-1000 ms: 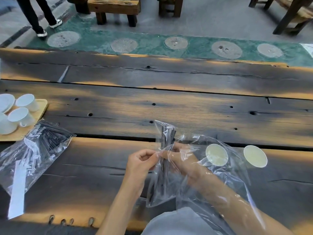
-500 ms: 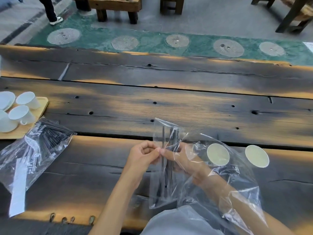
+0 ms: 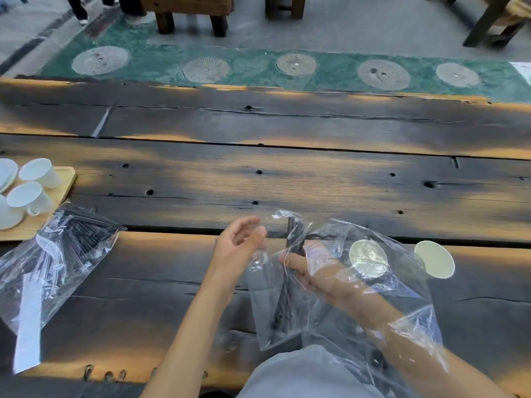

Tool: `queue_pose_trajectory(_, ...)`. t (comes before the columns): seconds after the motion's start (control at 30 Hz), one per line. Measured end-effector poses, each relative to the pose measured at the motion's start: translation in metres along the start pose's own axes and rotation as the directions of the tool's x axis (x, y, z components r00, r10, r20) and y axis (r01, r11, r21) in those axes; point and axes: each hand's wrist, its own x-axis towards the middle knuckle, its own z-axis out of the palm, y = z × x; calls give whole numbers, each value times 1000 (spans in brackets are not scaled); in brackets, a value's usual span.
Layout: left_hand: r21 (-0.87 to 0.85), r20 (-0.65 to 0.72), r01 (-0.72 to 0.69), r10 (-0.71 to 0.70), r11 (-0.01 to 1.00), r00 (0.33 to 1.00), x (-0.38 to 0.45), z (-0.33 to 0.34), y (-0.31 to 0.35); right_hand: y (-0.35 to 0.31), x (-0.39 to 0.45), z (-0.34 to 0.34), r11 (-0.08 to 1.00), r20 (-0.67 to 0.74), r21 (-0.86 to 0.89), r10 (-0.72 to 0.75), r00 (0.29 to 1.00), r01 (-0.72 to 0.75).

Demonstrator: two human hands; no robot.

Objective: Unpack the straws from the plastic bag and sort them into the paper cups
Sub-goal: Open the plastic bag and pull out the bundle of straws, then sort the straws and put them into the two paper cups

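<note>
Head view. Half a second ago the left hand point(image 3: 238, 248) was pinching the bag point(image 3: 339, 285) next to the right hand; it has since let go and hangs just left of the plastic with fingers loosely spread, gripping nothing. The right hand point(image 3: 319, 275) is inside the clear bag, fingers curled around a bundle of dark straws point(image 3: 290, 280) that stands nearly upright in the plastic, above the near edge of the table point(image 3: 287, 179).

The table is made of dark, weathered wooden planks with knots and cracks, lit in orange patches. Beyond it lies a green floor strip point(image 3: 258, 70) with five round stone discs, then grey paving and wooden benches.

Two paper cups point(image 3: 434, 258) stand on the right, one seen through the bag, the other just beside it. A second bag of straws point(image 3: 60, 259) lies at the left. Behind it, a wooden tray point(image 3: 61, 185) holds white mugs point(image 3: 31, 196); three show, plus a white saucer at the frame edge.
</note>
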Motion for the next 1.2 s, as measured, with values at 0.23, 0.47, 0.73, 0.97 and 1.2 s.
queue_pose_trajectory(0.23, -141, -283, -31, -10, 990, 959, 31, -4, -4, 0, 8, -12, 992, -21, -117, 39, 999, -41)
queue_pose_trajectory(0.47, -293, -327, 42, -141, 955, 934, 31, 1, -27, -4, 16, -11, 963, -104, -259, 45, 994, -70)
queue_pose_trajectory(0.73, -418, -538, 46, -288, 907, 792, 39, -33, -45, -5, 0, 0, 955, 26, -286, -74, 997, 78)
queue_pose_trajectory(0.97, -566, -664, 51, -492, 823, 563, 40, -86, -79, -10, 24, -43, 973, -368, 197, -44, 929, 124)
queue_pose_trajectory(1.2, -769, -573, 2, -689, 640, 444, 33, -113, -109, -37, 42, -114, 843, -612, 351, -122, 782, 407)
